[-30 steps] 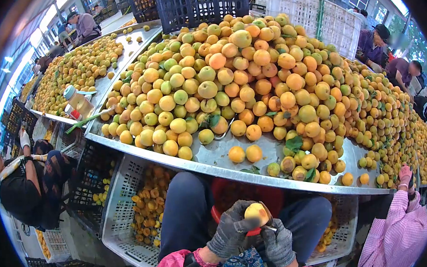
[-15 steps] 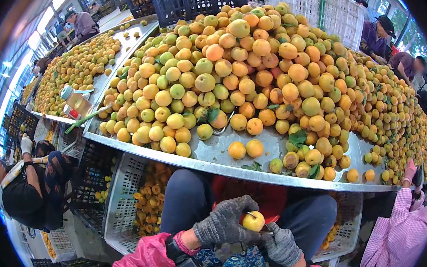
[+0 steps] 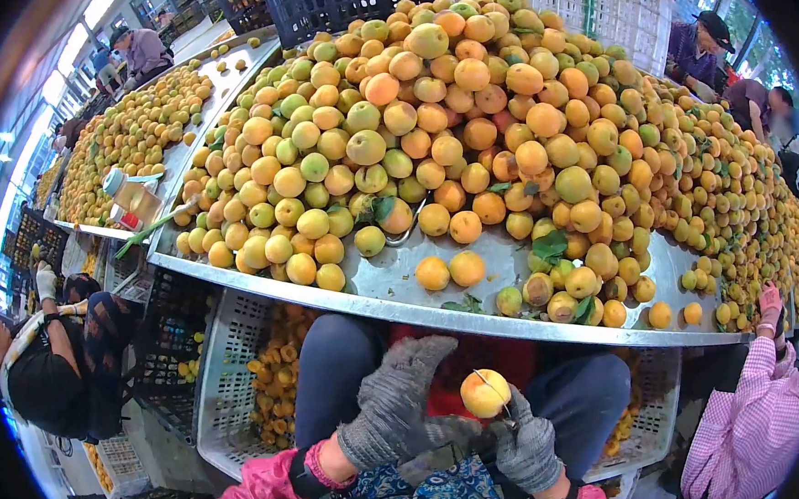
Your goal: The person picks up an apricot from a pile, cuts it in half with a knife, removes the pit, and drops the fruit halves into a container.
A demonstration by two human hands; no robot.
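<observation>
My left hand (image 3: 398, 412), in a grey knitted glove, is open, its fingers and thumb spread to the left of a yellow-orange apricot (image 3: 482, 395). My gloved right hand (image 3: 527, 447) is closed around a thin metal tool (image 3: 508, 411), whose handle is mostly hidden in the fist. The apricot sits at the tool's tip, just above the right hand, and a thin dark line runs across its skin. Both hands are over my lap, below the edge of the metal table (image 3: 393, 291). A large heap of apricots (image 3: 410, 130) rises in front of me.
White crates with apricot pieces (image 3: 279, 367) stand beside both knees. A bottle (image 3: 136, 197) stands on the table at left. Dark crates (image 3: 348, 6) are behind the heap. A person in a pink checked sleeve (image 3: 748, 411) works at right; another person (image 3: 50, 362) sits at left.
My left hand has let go of the apricot and opened, moving away to the left. The apricot has turned and risen slightly on the tool in my right hand. The view has shifted slightly.
</observation>
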